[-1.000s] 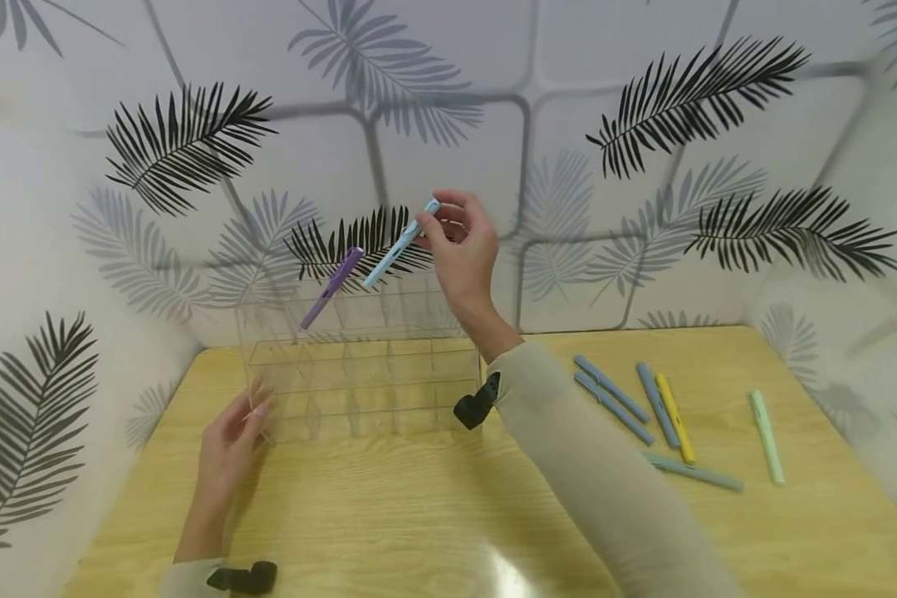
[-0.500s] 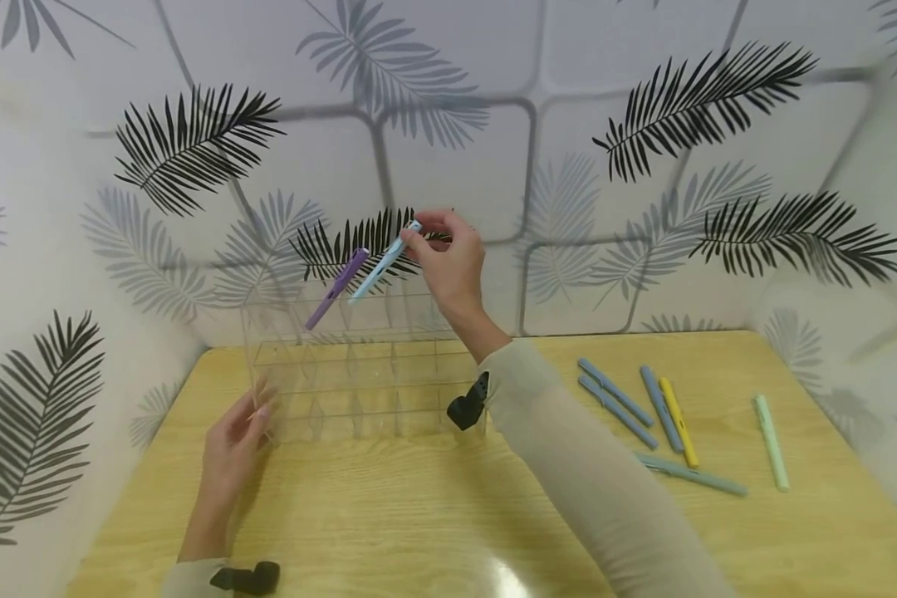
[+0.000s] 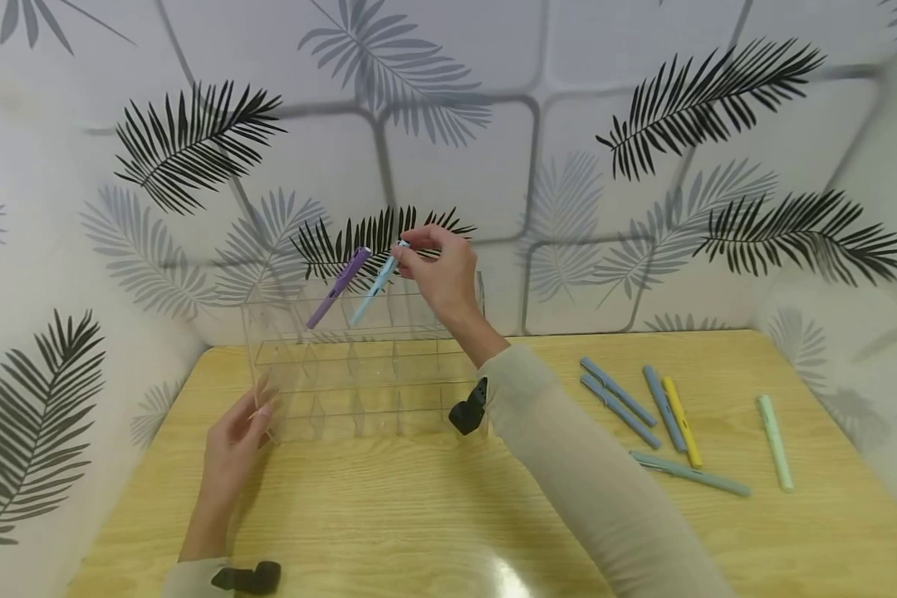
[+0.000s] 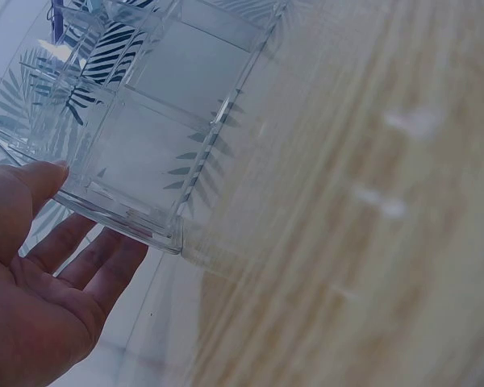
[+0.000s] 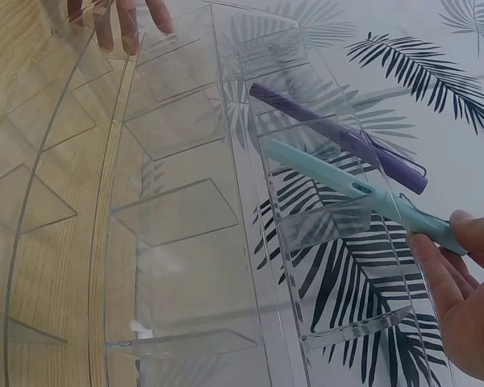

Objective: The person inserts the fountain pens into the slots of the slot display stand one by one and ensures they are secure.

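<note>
A clear plastic pen organizer (image 3: 366, 385) with tiers of divided compartments stands on the table toward the back wall. My left hand (image 3: 232, 444) grips its left side edge, thumb on one face and fingers on the other, as the left wrist view shows. My right hand (image 3: 448, 270) pinches a light blue pen (image 3: 374, 292) by its capped upper end. That pen slants down into the top tier, its lower end between dividers. Just left of it a purple pen (image 3: 339, 288) leans in a compartment of the same tier, nearly parallel.
On the table (image 3: 419, 515) to the right lie several pens: blue-grey ones (image 3: 620, 411), a yellow one (image 3: 682, 421), a grey-green one (image 3: 691, 475) and a pale green one (image 3: 775, 443) farthest right. A leaf-patterned wall (image 3: 478, 191) rises behind the organizer.
My right hand has moved down and left, bringing the light blue pen from above the organizer into its top tier beside the purple pen. My left hand keeps its place on the organizer.
</note>
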Demonstrator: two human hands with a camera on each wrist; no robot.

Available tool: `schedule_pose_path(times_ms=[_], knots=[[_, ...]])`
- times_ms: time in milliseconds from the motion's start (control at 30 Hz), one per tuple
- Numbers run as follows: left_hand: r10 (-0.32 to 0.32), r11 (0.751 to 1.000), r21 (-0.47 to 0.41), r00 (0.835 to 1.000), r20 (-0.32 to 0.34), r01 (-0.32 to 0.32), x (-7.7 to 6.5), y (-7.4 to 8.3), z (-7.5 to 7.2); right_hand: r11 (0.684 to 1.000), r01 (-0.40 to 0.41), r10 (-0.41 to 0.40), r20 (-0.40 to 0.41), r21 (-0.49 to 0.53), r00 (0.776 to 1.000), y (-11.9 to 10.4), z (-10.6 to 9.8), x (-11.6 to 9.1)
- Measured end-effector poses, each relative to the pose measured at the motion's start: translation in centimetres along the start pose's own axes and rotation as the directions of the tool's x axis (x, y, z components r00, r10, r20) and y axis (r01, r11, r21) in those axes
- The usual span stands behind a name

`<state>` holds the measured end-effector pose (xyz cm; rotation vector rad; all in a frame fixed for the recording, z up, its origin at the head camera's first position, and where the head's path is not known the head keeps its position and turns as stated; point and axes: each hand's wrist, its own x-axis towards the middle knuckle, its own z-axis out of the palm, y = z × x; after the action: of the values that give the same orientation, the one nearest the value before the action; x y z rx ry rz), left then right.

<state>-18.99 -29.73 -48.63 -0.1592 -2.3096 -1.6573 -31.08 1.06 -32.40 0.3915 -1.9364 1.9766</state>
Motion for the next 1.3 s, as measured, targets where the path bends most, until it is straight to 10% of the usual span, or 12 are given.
schedule_pose_path(times_ms=[1300], knots=[[-0.037, 0.999, 0.018, 0.999, -0.004, 0.038, 0.0, 0.1, 0.1, 0.976, -0.074, 0.095, 0.096, -0.207, 0.991, -1.0, -3.6, 0.2]])
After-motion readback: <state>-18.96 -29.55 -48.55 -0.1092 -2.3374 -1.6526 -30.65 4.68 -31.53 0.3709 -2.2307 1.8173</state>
